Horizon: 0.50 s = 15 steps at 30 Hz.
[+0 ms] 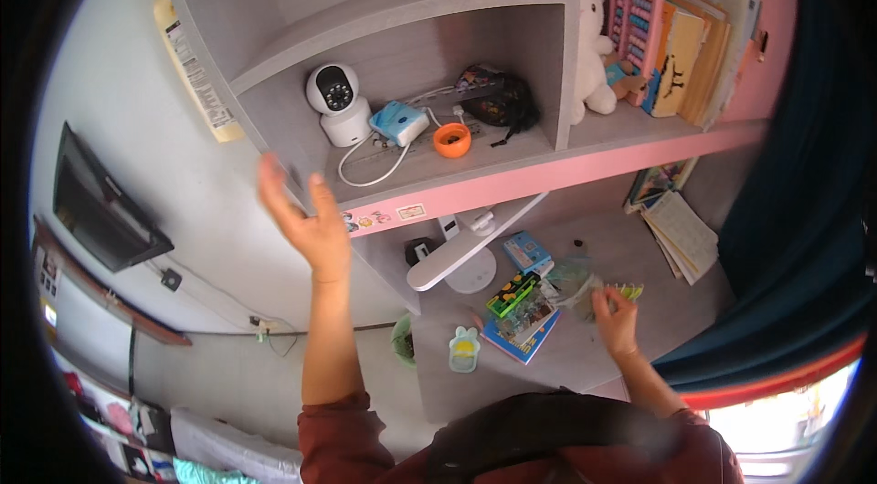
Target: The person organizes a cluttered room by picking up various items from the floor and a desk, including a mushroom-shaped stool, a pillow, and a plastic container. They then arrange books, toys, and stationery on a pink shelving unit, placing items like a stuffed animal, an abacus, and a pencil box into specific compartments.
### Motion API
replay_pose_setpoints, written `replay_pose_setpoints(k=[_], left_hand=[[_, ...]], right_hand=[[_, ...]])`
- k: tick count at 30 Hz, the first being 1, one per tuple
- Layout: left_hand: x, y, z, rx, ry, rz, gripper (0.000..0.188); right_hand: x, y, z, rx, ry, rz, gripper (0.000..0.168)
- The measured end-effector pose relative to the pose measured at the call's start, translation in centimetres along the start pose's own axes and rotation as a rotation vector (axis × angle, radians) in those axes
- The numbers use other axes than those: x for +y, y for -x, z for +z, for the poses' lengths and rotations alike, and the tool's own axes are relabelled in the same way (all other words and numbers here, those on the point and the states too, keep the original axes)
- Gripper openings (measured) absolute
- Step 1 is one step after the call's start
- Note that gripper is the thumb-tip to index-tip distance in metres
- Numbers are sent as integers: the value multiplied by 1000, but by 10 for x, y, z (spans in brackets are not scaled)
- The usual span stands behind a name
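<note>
Raised in front of the white wall, left of the shelf unit, my left hand point(308, 224) is empty with its fingers apart. Over the right part of the grey desk point(658, 319), my right hand point(616, 319) pinches the edge of a clear plastic bag point(579, 285). A yellow-green piece point(630, 291) shows just behind that hand. Beside the bag lie a blue box point(526, 251), a green and black box point(514, 293) and a blue book point(527, 340) with a patterned packet on it. A bear-shaped pale green item point(464, 349) rests nearer the desk's left edge.
A white desk lamp point(466, 258) stands at the back left of the desk. Above, the shelf point(479, 182) holds a white camera point(336, 100), a tissue pack point(399, 122), an orange bowl point(452, 140) and a dark pouch point(503, 97). Papers point(682, 234) lean at the right, beside a dark curtain point(781, 224).
</note>
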State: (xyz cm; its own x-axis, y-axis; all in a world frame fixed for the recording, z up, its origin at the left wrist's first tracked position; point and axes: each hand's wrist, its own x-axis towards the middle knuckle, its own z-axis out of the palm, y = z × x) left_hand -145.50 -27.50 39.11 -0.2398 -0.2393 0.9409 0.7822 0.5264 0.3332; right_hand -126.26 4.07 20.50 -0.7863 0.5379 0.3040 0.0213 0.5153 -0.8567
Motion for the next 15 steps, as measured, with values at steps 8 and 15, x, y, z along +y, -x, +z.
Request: replay_pose_setpoints(k=[8, 15], left_hand=[[-62, -40, 61, -102, -280, -348, 78], [-47, -48, 114, -20, -782, -483, 95]], right_hand=[[119, 34, 57, -172, 94, -296, 31], [127, 32, 28, -385, -118, -26, 27]])
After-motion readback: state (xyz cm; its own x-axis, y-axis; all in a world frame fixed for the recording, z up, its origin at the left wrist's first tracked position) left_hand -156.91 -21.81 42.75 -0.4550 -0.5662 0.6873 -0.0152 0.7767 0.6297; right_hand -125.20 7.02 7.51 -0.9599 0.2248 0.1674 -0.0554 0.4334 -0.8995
